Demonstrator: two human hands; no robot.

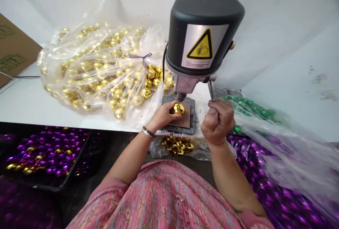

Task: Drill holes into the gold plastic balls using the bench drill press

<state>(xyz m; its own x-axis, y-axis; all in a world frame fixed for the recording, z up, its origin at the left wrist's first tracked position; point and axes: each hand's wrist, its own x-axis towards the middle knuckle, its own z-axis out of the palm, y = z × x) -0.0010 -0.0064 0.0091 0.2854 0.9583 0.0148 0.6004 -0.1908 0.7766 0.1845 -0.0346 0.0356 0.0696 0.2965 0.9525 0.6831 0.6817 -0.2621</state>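
Note:
My left hand [165, 115] pinches a shiny gold ball [178, 108] over the brown board [184, 118] on the base of a small drill press [203, 28]. Just above the ball sits the drill chuck [181, 96]; whether the bit is inside the ball I cannot tell. Closed in a fist, my right hand [218, 121] grips the metal feed lever [212, 89] at the press's right side. Dark specks lie around the base plate [195, 116].
Left of the press lies a large clear plastic bag [87, 66] of gold balls. Below the table edge are a bin of purple and gold balls [47, 155] and a bag of gold ones [177, 146]. Green balls [251, 107] and purple balls [267, 190] are at right.

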